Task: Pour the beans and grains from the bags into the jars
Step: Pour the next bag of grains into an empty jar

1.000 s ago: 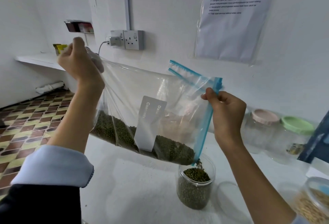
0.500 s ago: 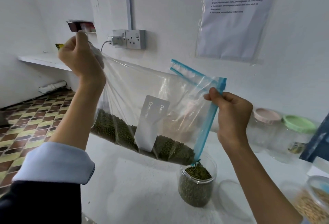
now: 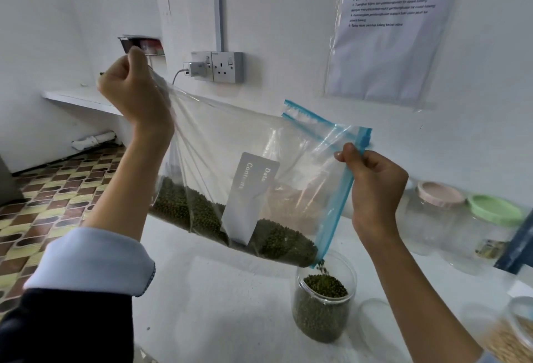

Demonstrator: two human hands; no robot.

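Note:
A clear zip bag (image 3: 230, 143) with a blue zip strip hangs tilted over the white table. Green mung beans (image 3: 274, 241) lie along its lower edge. My left hand (image 3: 132, 88) grips the bag's raised bottom corner at the upper left. My right hand (image 3: 375, 186) pinches the blue zip edge at the right. The bag's lowest corner sits just above an open clear jar (image 3: 323, 305), and beans fall from it into the jar, which is heaped nearly to its rim with green beans.
Two lidded jars stand at the back right, one with a pink lid (image 3: 439, 194), one with a green lid (image 3: 494, 208). A jar of pale grains (image 3: 516, 336) sits at the lower right edge. A clear lid (image 3: 375, 313) lies beside the bean jar. A wall socket (image 3: 226, 67) is behind.
My left hand has lifted the bag's corner a little higher and the beans have slid toward the low corner. The heap in the jar has risen.

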